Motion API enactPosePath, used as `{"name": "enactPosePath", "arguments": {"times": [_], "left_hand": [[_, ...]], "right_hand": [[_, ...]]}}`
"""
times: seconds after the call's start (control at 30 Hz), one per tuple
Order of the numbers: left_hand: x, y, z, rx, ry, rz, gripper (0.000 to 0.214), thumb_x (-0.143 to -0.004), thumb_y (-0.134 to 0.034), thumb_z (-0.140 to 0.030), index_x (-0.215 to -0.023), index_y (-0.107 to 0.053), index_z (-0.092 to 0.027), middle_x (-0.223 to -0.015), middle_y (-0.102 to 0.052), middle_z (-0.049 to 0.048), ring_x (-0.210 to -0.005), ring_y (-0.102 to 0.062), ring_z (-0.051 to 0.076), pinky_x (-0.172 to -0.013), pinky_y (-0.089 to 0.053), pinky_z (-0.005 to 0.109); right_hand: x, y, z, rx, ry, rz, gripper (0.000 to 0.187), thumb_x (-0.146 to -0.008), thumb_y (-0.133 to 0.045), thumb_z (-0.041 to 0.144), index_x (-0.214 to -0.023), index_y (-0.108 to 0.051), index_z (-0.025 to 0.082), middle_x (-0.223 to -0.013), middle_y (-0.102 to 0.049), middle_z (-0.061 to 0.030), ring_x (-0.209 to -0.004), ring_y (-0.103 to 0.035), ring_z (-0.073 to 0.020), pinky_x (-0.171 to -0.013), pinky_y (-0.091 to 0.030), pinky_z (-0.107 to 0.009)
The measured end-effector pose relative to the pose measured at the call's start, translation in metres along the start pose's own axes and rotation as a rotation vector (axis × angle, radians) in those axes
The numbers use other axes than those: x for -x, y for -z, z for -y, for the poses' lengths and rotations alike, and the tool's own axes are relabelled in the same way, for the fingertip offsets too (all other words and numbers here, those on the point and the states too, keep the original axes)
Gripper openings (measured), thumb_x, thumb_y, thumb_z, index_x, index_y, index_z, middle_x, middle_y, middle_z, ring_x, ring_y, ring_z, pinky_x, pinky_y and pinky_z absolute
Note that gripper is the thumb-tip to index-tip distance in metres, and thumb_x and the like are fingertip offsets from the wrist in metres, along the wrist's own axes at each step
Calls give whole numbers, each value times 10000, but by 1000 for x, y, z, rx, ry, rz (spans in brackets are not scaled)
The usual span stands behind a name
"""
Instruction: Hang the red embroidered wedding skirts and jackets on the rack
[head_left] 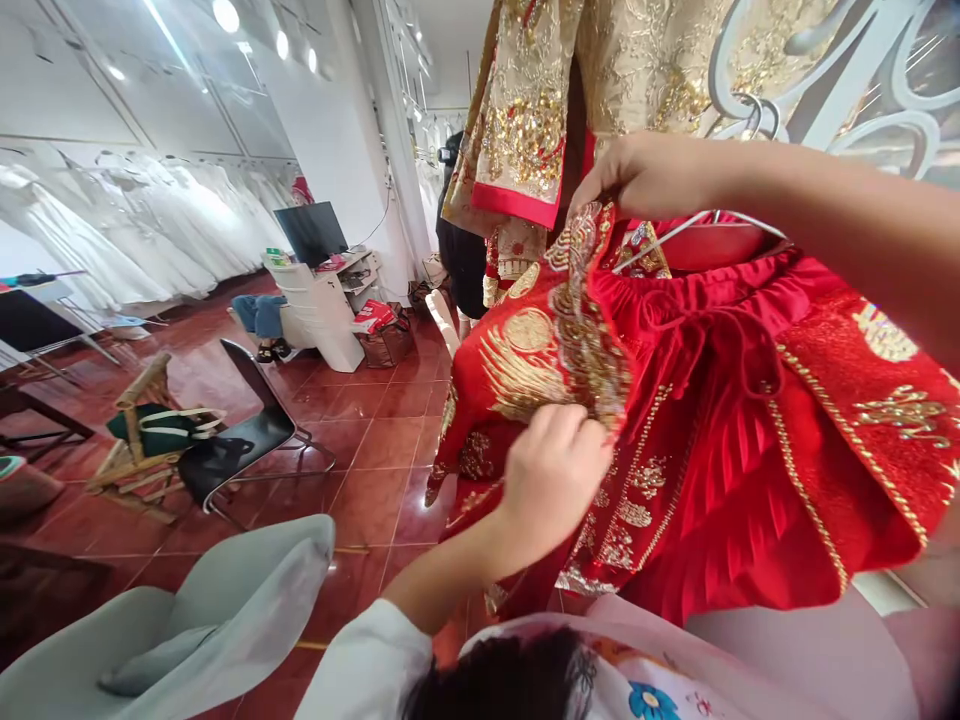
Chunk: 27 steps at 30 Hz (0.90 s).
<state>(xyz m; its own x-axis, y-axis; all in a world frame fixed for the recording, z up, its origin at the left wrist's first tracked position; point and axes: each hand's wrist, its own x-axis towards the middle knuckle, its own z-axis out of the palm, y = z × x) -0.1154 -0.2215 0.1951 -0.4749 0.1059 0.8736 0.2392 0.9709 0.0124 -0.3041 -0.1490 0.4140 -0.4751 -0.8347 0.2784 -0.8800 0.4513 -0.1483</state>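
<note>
A red jacket [517, 350] with gold embroidery hangs in front of me, its front edge trimmed with a sequinned band. My left hand [555, 485] is closed on the lower part of that edge, with the knuckles toward me. Higher up, my right hand [637, 175] pinches the top of the same edge near the collar. Beside the jacket hangs a red pleated skirt [712, 430] with a drawstring tied in a bow at its waist. Part of a white hanger [667, 240] shows behind my right hand.
Gold-embroidered garments [525, 120] hang above, next to a white scrollwork frame [847, 80]. Pale chairs [225, 600] stand near left, a black chair [240, 430] beyond. Farther off are a white desk [322, 310], a seated person's legs [262, 318], and a person in black [457, 240].
</note>
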Motion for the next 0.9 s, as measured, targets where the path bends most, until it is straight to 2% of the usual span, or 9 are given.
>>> {"name": "enactPosePath", "arguments": {"times": [0.17,0.3,0.4,0.53,0.63,0.7,0.8,0.83,0.9], "left_hand": [[3,-14,-29,50,-66,227,250,-872,-552,-378,-892,-654,-151,-983,-676,82,-775,-628,153,-642,-514,248],[-19,2,29,15,202,19,405,-835,-588,-425,-1165,-585,-189,-1160,-625,104,-1070,-569,257,-979,-418,448],[-43,1,72,117,392,126,636,-766,-659,-445,-1290,-465,-142,-1270,-538,166,-1184,-495,304,-1010,-378,486],[-63,-10,93,339,416,270,537,-704,-704,-461,-1108,-561,-137,-1082,-636,109,-1010,-593,255,-895,-464,387],[-72,-9,94,419,371,377,470,-700,-694,-490,-1019,-616,-154,-996,-677,76,-910,-626,242,-849,-472,372],[-77,-5,98,481,343,461,442,-711,-674,-509,-979,-647,-159,-954,-693,64,-874,-635,238,-819,-477,359],[-84,-2,107,536,335,588,453,-698,-668,-540,-946,-677,-160,-903,-704,54,-839,-642,241,-762,-486,342],[-86,-2,110,547,330,619,464,-687,-673,-547,-943,-682,-161,-900,-705,52,-834,-643,242,-749,-487,336],[-90,-2,115,572,308,652,476,-672,-683,-549,-945,-687,-159,-902,-705,45,-826,-641,238,-737,-486,321]], "right_hand": [[4,-3,11,389,-54,170,411,-704,-503,-48,-1004,-715,136,-706,-669,74,-662,-573,-65,-816,-484,-281],[4,-5,17,371,-93,208,194,-716,-596,57,-868,-714,30,-470,-516,86,-491,-467,-37,-736,-490,-257],[-5,-6,15,339,-102,239,170,-739,-587,100,-810,-699,-6,-434,-466,84,-453,-422,-37,-687,-496,-270],[-1,-4,14,321,-55,199,205,-768,-565,125,-879,-703,23,-548,-543,50,-547,-464,-54,-718,-489,-288],[41,0,9,277,39,-15,314,-770,-571,126,-1065,-678,113,-859,-677,-1,-750,-563,-80,-812,-465,-275],[88,-1,-4,221,15,-354,367,-806,-538,143,-1162,-630,148,-1062,-668,-36,-908,-597,-103,-856,-454,-267],[162,-14,-43,314,-466,-817,281,-859,-466,203,-1040,-671,135,-975,-684,-112,-917,-620,-164,-837,-461,-322],[181,-20,-59,357,-649,-835,255,-854,-487,229,-997,-681,147,-965,-685,-130,-934,-617,-197,-836,-456,-358],[207,-30,-88,357,-683,-759,252,-869,-485,257,-1021,-664,167,-1035,-666,-137,-978,-595,-203,-857,-442,-354]]}}
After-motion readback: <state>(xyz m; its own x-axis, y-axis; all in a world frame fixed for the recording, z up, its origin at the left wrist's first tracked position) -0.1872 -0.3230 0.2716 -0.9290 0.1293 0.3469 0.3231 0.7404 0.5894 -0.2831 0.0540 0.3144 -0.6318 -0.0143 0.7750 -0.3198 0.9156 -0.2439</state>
